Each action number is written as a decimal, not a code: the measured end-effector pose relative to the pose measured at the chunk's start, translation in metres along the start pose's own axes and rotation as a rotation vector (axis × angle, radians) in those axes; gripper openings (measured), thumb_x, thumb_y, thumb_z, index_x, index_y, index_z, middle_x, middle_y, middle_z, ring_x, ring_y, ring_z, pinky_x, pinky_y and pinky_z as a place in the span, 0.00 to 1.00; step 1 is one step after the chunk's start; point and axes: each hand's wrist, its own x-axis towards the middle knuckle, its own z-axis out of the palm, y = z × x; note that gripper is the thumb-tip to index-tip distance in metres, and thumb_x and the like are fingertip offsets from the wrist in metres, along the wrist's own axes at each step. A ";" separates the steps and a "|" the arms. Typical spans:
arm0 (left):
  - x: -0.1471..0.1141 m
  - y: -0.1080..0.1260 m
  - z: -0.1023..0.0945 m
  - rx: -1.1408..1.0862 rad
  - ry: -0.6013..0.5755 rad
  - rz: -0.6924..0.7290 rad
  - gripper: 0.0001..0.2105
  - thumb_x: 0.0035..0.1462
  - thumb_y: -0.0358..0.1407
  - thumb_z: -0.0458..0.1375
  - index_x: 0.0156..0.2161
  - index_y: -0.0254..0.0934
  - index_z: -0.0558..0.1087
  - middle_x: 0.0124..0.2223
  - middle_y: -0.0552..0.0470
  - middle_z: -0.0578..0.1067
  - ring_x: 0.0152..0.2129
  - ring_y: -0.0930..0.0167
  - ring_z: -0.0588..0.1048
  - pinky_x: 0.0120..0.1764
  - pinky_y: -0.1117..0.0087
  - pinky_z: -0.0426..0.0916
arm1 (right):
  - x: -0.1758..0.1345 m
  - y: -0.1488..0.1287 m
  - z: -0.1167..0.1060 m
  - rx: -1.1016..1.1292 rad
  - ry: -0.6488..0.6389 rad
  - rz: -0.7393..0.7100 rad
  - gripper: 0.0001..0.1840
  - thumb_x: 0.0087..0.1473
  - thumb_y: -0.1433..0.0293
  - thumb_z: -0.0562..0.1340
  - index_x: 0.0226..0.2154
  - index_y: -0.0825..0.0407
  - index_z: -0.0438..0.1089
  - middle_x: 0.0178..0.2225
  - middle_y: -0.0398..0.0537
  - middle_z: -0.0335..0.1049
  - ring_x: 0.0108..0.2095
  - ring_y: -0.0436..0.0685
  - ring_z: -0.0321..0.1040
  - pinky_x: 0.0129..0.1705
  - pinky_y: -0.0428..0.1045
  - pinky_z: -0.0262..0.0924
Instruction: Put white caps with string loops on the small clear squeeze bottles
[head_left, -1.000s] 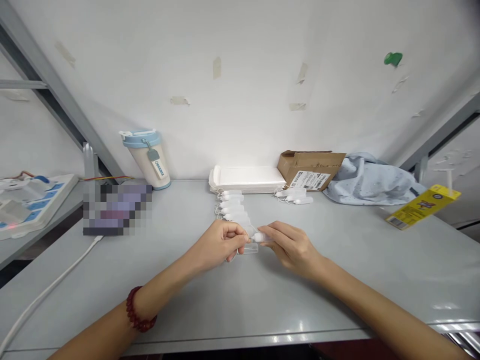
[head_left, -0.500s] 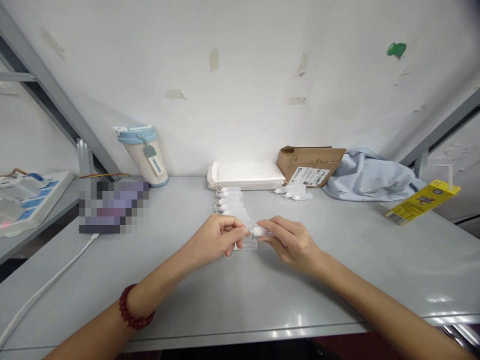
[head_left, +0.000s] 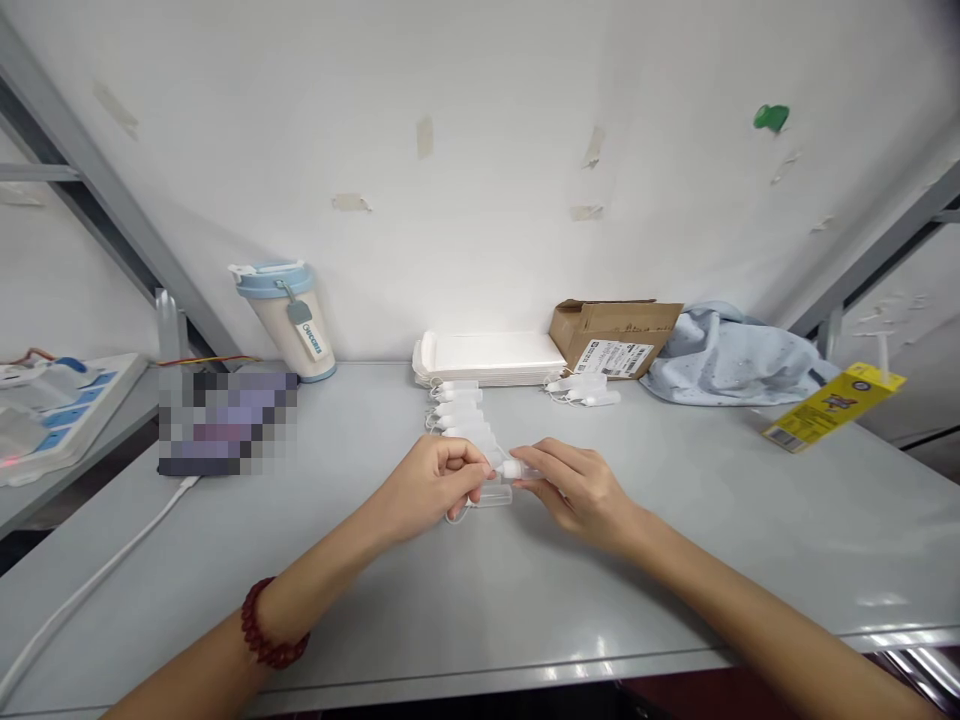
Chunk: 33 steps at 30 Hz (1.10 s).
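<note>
My right hand [head_left: 581, 490] holds a small translucent plastic bottle [head_left: 514, 469] by its body, its white neck pointing left. At that neck, the thumb and forefinger of my left hand [head_left: 442, 480] pinch what looks like the bottle's thin white cord; the fingertips partly hide it. Just below my fingers lies another clear bottle [head_left: 493, 495] with a cord loop at its left end. Beyond my left hand, several similar corded bottles [head_left: 459, 410] lie in a column, the nearer ones partly covered by the hand.
Behind the column is a stack of white trays or sleeves [head_left: 495, 352]. A few more bottles [head_left: 589, 390] lie before a cardboard box [head_left: 619, 340]. Further right are a blue cloth [head_left: 735, 360] and yellow drink carton [head_left: 832, 408]. A tumbler [head_left: 289, 325] and a blurred-out phone [head_left: 229, 420] are left.
The camera view has shifted slightly, so the scene sits a little lower. Both hands keep nearly the same pose at the bottle's neck.
</note>
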 end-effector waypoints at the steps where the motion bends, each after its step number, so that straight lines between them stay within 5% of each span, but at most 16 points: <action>1: 0.000 -0.001 0.000 0.001 -0.003 0.003 0.09 0.52 0.37 0.53 0.26 0.33 0.69 0.21 0.58 0.67 0.14 0.80 0.61 0.20 0.76 0.55 | -0.001 0.000 0.001 0.000 -0.004 -0.003 0.09 0.58 0.73 0.54 0.43 0.55 0.62 0.27 0.47 0.66 0.22 0.48 0.57 0.22 0.44 0.52; 16: -0.003 0.001 -0.003 0.063 -0.108 0.034 0.16 0.54 0.43 0.52 0.22 0.34 0.66 0.20 0.57 0.67 0.15 0.78 0.63 0.23 0.75 0.59 | -0.003 -0.009 0.002 0.028 -0.073 -0.022 0.11 0.59 0.69 0.53 0.44 0.56 0.61 0.24 0.44 0.63 0.19 0.48 0.56 0.19 0.44 0.49; 23: -0.002 0.007 -0.015 0.075 0.217 0.074 0.15 0.55 0.45 0.52 0.41 0.36 0.68 0.27 0.56 0.70 0.17 0.78 0.63 0.23 0.75 0.60 | 0.000 -0.007 -0.002 0.117 -0.127 0.050 0.11 0.60 0.66 0.51 0.41 0.56 0.61 0.25 0.45 0.66 0.20 0.48 0.58 0.20 0.44 0.50; 33: -0.011 0.011 -0.007 0.301 0.090 0.208 0.09 0.54 0.40 0.53 0.34 0.38 0.71 0.23 0.57 0.67 0.19 0.76 0.64 0.24 0.75 0.58 | 0.000 -0.005 -0.003 0.177 -0.154 0.081 0.12 0.61 0.65 0.48 0.40 0.55 0.60 0.25 0.46 0.66 0.20 0.49 0.59 0.21 0.44 0.52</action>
